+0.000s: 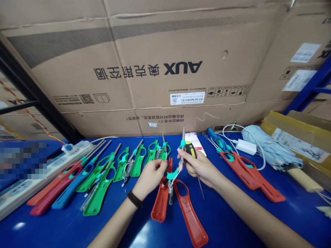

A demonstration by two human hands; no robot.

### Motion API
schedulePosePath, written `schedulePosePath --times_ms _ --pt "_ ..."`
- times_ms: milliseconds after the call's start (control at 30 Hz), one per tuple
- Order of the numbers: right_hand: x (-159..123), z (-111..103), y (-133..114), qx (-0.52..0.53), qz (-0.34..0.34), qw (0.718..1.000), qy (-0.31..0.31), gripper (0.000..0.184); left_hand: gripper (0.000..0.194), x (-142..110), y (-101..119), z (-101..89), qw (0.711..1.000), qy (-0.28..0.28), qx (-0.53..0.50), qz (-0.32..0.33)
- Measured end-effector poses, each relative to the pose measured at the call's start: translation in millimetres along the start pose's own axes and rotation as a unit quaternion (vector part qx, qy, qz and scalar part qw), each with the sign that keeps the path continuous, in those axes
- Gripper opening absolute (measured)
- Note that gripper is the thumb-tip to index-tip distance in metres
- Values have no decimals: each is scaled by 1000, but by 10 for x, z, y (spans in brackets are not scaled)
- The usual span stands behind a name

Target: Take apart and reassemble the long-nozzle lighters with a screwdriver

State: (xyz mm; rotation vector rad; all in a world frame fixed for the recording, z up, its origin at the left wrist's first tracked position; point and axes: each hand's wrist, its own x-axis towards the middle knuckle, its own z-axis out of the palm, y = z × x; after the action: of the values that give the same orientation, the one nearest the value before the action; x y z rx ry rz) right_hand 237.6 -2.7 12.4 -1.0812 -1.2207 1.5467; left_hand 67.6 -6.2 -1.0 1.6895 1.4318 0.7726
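Head view. Hands first: what's the right one on?

Right hand [200,168]: thumb and fingers pinch a steel tube [183,134], near upright. Same hand holds a screwdriver [191,151], black-and-yellow handle up, blade slanting down.

And the left?

Left hand [152,174]: thumb and fingertips pressed together, near the wires. Can't tell what, if anything, sits between them. Dark band [134,199] on the wrist.

Where do the wires go?

White wires [176,177] run below the tube, by a teal trigger [171,176]. Clear capsule [170,198] beneath that, above the gap between two red shells [192,220]. Contact with the shells: can't tell.

Further out?

Phone [198,139] behind the right hand. To the left, open green shells [97,199], some with tubes; then a closed blue lighter [73,184], red ones beyond, and a power strip [57,168]. To the right, red lighters [258,181], a white adapter [246,147], a pale umbrella [271,148]. All on a blue table [139,230].

Backdrop?

Big carton [155,41], its print upside down.
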Motion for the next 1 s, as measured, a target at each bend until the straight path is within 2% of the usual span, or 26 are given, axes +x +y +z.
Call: schedulePosePath --times_ms 133,300,433,500,567,700,800,867,1000 --pt "-51 53 -31 33 -27 999 15 38 35 13 -7 -58 1000 -7 10 -22" --pt "-102 132 -29 86 -90 990 71 41 35 24 -16 -106 998 -13 15 -57" --pt "-187 172 -31 95 -128 986 48 40 36 56 -53 -164 997 20 34 -59" --pt "-230 176 -54 74 -144 986 29 39 37 61 -53 -192 997 18 38 -60" --pt "-255 171 -79 45 -144 988 24 39 37 47 -34 -205 998 -9 39 -57" --pt "-232 143 -82 33 -117 992 39 41 38 -17 14 -173 992 -99 54 -62" --pt "-180 112 -36 38 -100 993 44 40 40 -53 14 -141 987 -126 85 -59" --pt "-152 93 -3 30 -93 994 51 39 38 -62 6 -139 987 -106 115 -46" --pt "-135 68 17 26 -93 994 55 39 34 -69 49 -163 982 20 172 70"
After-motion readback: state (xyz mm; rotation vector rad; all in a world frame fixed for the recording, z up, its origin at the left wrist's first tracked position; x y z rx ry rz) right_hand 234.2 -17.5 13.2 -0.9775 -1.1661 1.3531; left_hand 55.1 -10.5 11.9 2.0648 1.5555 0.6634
